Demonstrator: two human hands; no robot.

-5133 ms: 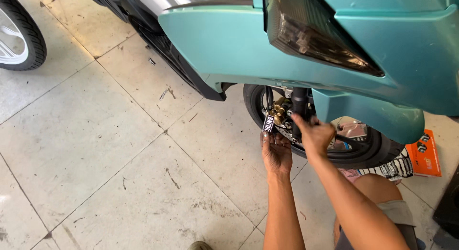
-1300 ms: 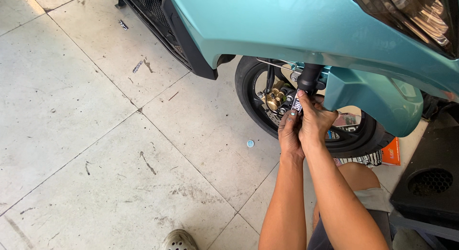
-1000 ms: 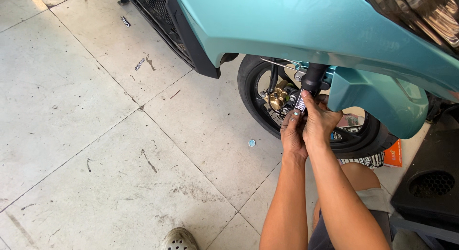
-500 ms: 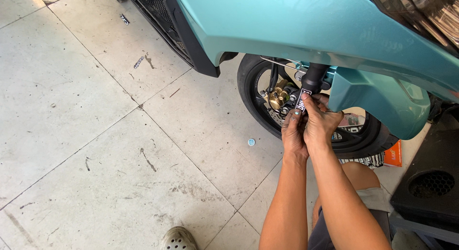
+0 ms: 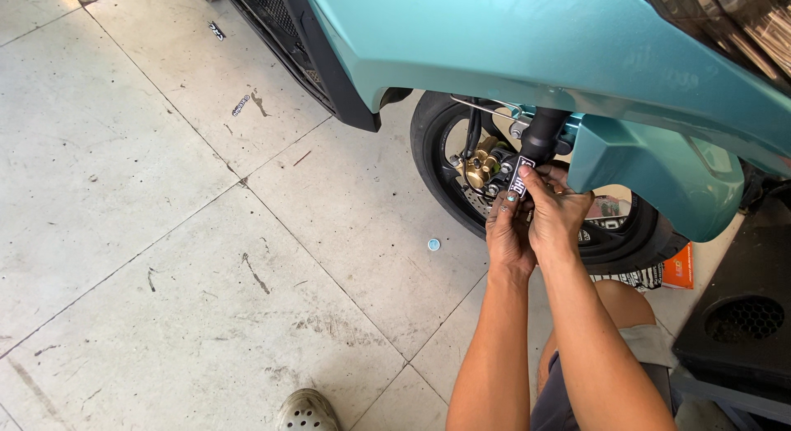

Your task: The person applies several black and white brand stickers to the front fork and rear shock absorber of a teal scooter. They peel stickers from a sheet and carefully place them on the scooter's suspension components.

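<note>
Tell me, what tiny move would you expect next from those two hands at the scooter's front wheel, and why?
Probably pressing the small black sticker flat down the black fork leg. Both the left hand and right hand pinch it against the leg beside the gold brake caliper, and its lower end seems to stand slightly off the surface.

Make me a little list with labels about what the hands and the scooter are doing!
Left hand: pinching the bottom of a small black sticker
Right hand: pressing the sticker against the black fork leg
Beside it: gold brake part inside the front wheel
Above: teal scooter body
Floor: pale tiles, a small round blue cap
</note>
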